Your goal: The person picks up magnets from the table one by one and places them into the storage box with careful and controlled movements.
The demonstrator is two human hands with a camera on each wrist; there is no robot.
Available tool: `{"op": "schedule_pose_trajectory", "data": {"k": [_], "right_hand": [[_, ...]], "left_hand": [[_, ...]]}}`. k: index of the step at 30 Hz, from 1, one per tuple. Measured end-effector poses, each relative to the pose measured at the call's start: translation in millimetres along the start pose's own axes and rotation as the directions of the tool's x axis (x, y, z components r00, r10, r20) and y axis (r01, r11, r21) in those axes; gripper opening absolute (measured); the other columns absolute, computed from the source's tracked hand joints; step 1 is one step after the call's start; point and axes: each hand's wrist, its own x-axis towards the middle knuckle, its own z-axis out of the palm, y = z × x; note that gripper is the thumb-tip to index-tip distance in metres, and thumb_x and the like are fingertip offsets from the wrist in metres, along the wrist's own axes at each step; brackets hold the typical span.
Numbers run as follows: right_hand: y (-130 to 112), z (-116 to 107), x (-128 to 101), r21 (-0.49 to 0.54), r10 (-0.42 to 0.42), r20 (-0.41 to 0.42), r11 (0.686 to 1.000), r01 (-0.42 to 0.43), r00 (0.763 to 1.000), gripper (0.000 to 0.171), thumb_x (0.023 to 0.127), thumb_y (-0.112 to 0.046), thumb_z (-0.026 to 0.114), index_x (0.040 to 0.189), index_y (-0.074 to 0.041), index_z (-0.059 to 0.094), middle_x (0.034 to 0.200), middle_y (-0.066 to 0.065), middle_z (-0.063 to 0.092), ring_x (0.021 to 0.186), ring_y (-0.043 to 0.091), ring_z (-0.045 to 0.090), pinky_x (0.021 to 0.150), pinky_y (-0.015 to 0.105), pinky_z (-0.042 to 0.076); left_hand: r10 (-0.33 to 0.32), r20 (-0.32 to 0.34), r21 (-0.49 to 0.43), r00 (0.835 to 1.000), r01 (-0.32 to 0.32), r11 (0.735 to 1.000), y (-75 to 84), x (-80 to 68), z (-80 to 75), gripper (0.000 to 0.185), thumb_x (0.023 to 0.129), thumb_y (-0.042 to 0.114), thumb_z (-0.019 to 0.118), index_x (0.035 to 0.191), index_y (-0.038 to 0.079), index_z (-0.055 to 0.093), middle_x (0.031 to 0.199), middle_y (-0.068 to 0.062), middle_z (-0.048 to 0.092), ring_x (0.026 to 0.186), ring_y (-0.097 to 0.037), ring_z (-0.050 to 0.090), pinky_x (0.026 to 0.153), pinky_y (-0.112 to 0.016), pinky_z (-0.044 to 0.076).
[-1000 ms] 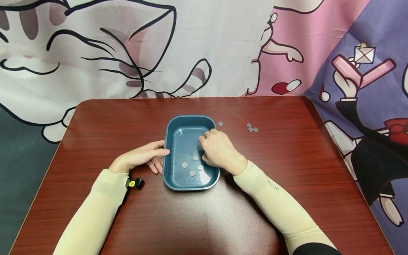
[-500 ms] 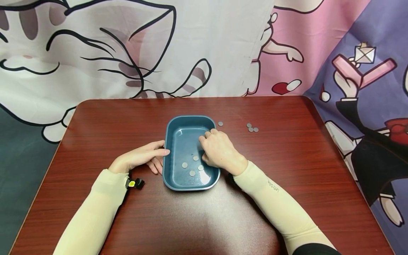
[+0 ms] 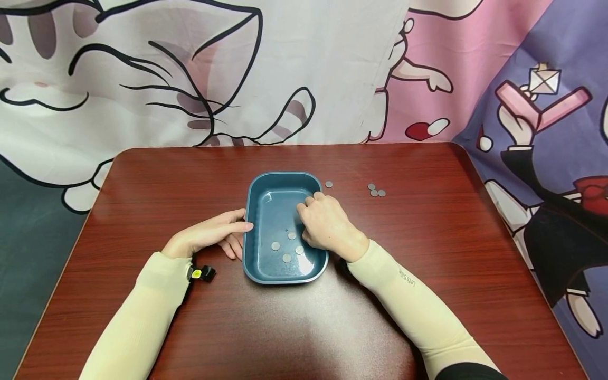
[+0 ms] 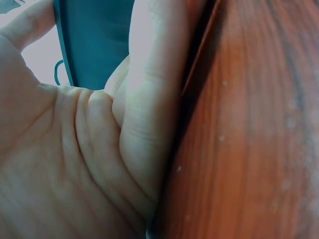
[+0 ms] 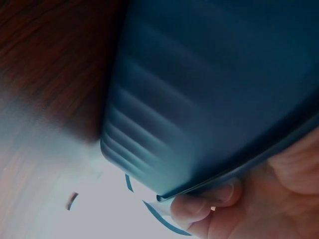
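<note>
A blue rectangular tray (image 3: 269, 208) lies on the table, with several small silver coins (image 3: 275, 246) on its floor. My left hand (image 3: 209, 234) rests at its left side, thumb over the rim and other fingers loosely extended outside; the palm fills much of the left wrist view. Over the right rim my right hand (image 3: 328, 224) is curled, knuckles up, inside the tray. In the right wrist view its fingertips (image 5: 192, 208) show bent just past the rim (image 5: 234, 172). I cannot see anything held between them; most of the grasp is hidden.
One coin (image 3: 329, 184) lies on the table just right of the tray's far corner. Farther right sits a cluster of several coins (image 3: 373, 193). The brown table (image 3: 190, 179) ends at a cartoon-printed curtain (image 3: 332, 63). A black wrist camera (image 3: 203, 273) hangs by the left sleeve.
</note>
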Motion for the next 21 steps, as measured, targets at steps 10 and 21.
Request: {"op": "schedule_pose_trajectory", "data": {"k": [10, 21], "right_hand": [[0.0, -0.2, -1.1, 0.009, 0.000, -0.016, 1.000, 0.001, 1.000, 0.022, 0.076, -0.025, 0.080, 0.085, -0.009, 0.068, 0.079, 0.008, 0.066, 0.071, 0.026, 0.057, 0.060, 0.037, 0.052], [0.9, 0.4, -0.6, 0.018, -0.001, -0.017, 1.000, 0.001, 1.000, 0.020, 0.076, -0.023, 0.078, 0.085, -0.009, 0.067, 0.078, 0.008, 0.066, 0.071, 0.026, 0.057, 0.060, 0.037, 0.053]], "left_hand": [[-0.001, -0.006, 0.004, 1.000, 0.001, 1.000, 1.2, -1.0, 0.8, 0.055, 0.108, 0.039, 0.052, 0.151, 0.008, 0.036, 0.092, -0.022, 0.078, 0.076, -0.032, 0.079, 0.070, -0.044, 0.065], [0.002, -0.004, 0.005, 1.000, -0.002, 1.000, 1.3, -1.4, 0.7, 0.053, 0.108, 0.039, 0.052, 0.149, 0.008, 0.038, 0.091, -0.022, 0.078, 0.076, -0.032, 0.079, 0.070, -0.043, 0.065]]}}
